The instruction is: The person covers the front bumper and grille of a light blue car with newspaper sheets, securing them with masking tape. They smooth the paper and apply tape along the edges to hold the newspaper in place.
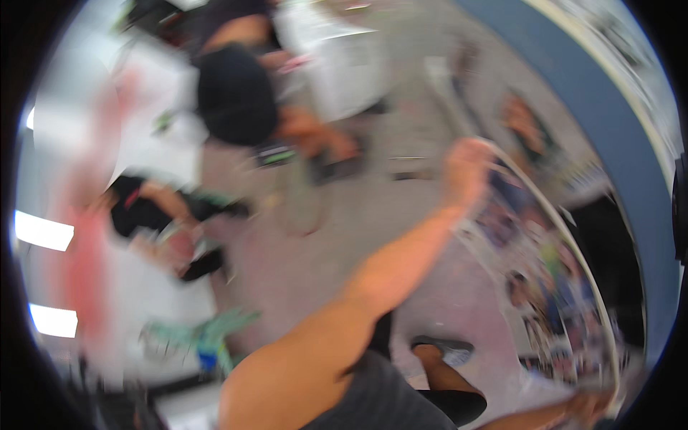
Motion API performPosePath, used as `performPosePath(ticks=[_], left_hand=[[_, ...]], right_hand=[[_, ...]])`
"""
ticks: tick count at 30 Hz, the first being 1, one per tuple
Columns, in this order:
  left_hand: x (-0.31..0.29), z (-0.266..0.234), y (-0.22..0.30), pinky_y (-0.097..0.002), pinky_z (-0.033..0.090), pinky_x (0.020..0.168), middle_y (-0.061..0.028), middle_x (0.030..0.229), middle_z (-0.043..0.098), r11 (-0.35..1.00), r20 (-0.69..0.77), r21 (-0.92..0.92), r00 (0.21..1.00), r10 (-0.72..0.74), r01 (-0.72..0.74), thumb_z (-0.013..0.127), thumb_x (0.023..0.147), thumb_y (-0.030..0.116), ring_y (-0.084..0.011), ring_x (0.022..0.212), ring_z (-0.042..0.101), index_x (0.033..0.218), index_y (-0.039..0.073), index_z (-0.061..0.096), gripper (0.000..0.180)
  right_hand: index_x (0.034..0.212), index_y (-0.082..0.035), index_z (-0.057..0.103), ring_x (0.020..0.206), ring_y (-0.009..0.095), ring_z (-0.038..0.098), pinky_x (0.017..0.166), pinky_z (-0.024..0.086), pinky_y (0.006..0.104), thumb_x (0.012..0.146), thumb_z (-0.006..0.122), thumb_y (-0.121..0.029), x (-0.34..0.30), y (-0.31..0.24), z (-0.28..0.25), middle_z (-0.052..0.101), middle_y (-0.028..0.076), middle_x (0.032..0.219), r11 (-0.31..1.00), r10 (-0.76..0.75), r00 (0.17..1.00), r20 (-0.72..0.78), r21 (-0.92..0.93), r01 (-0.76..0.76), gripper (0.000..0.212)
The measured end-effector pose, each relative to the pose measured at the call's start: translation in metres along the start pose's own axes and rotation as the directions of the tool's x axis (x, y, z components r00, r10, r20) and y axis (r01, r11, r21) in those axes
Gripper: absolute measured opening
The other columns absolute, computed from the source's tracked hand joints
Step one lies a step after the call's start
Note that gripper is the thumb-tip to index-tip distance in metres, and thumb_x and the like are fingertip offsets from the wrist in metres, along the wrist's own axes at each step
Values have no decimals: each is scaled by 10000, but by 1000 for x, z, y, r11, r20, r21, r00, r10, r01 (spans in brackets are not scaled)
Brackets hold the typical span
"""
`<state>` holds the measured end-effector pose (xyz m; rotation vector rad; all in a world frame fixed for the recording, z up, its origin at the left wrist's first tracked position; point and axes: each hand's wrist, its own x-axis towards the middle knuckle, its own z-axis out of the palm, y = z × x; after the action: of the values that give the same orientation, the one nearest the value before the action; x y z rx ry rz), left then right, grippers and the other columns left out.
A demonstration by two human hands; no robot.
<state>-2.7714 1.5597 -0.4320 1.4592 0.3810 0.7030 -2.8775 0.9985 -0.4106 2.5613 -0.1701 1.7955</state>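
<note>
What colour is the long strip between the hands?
The strip is off-white, seen in the head view.

A grey floor (279,279) with a pinkish tint spreads through the middle of the room. Along the left, a white area (143,308), too blurred to tell as wall or surface, lies beside a hazy red patch (82,279) and two bright rectangular lights (44,231). A broad blue band (613,136) curves down the right side.

free room over the middle floor (287,287), printed sheet (559,315) as obstacle rightward
</note>
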Motion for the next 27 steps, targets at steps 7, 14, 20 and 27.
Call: performPosePath(ticks=[7,14,20,27], left_hand=[[14,-3,-29,-238,446,784,2,943,659,915,72,-391,987,142,-103,630,1003,109,-59,859,560,989,27,654,86],[22,-9,-31,-269,493,818,-45,964,705,820,138,-541,942,305,-186,630,984,85,-110,873,632,1024,3,685,106],[26,5,-26,-261,448,869,1,957,690,777,180,-606,921,346,-173,762,926,122,-94,910,594,991,37,722,114],[85,-27,-30,-273,516,908,-58,1059,718,807,243,-522,859,451,-275,709,980,75,-133,985,659,1085,15,697,122]], right_hand=[[1084,85,726,938,198,679,856,580,332,996,711,-110,-36,-28,1,739,156,1070,626,603,777,-182,711,-319,215],[1083,30,754,919,158,663,875,554,295,986,741,-187,-69,-12,-4,745,113,1062,709,529,834,-158,622,-332,238],[1085,-13,769,909,128,674,868,549,281,987,737,-202,-54,-27,-22,760,54,1021,666,606,795,-31,565,-487,214],[1025,-15,770,894,123,613,846,495,277,937,786,-163,-64,-62,-14,700,26,949,666,482,876,-8,653,-361,173]])
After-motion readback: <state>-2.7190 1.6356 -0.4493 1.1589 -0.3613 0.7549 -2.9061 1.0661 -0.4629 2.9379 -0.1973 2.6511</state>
